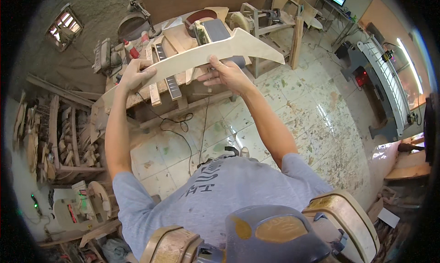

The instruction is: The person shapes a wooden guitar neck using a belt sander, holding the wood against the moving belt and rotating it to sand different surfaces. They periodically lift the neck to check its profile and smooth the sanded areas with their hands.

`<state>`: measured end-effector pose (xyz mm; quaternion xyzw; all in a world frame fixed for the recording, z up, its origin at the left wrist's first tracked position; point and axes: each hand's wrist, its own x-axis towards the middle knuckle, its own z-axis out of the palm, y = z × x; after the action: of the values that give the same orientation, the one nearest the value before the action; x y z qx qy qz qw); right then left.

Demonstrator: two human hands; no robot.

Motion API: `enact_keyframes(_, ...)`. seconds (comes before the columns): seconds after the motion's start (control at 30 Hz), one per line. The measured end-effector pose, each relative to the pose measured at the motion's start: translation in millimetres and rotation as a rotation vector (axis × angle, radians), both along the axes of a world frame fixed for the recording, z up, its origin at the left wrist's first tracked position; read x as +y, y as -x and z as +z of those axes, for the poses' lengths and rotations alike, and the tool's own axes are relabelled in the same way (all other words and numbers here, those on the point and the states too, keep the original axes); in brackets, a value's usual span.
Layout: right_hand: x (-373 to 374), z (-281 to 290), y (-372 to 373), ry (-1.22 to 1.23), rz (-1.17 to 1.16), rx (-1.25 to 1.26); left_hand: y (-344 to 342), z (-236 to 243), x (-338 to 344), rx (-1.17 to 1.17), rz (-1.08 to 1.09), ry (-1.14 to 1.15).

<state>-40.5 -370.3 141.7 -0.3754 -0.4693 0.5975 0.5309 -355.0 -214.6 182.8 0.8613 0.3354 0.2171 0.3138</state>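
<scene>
A long, thin, curved wooden board (183, 66), pale and smooth, is held up in front of me over the near side of the workbench (137, 100). Its right part rises to a blunt peak, then tapers to a point. My left hand (134, 75) is closed around the board left of its middle, thumb across the near face. Right of the middle, my right hand (233, 77) supports the lower edge, its thumb pressed on the face and its fingers below, slightly apart. Two narrow strips with dark inlays, including a fretboard-like piece (173, 86), jut from the bench beneath the board.
A red bottle (131, 49), a grey-topped machine (215, 30) and a round tub (134, 27) occupy the bench. Cables (185, 121) trail over the dusty tiled floor (298, 107). Wood offcuts (71, 139) fill the left rack. A frame-shaped machine (387, 75) stands right; a respirator (275, 238) blocks the lower view.
</scene>
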Motion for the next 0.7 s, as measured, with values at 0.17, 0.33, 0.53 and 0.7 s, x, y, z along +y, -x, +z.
enact_keyframes(0.17,0.7,0.7,2.3,-0.016,0.044,-0.003,5.6,9.3,1.9,0.032,-0.025,-0.028)
enact_keyframes(0.33,2.3,-2.9,-0.4,-0.039,0.071,-0.004,3.4,15.7,3.8,0.052,-0.034,-0.033)
enact_keyframes(0.53,-1.2,-2.2,-4.4,-0.061,0.054,-0.036,-3.5,21.9,2.3,0.047,-0.042,-0.095)
enact_keyframes(0.7,-6.5,-0.3,-7.8,-0.066,0.048,-0.051,-7.8,27.8,5.6,0.096,-0.066,-0.084)
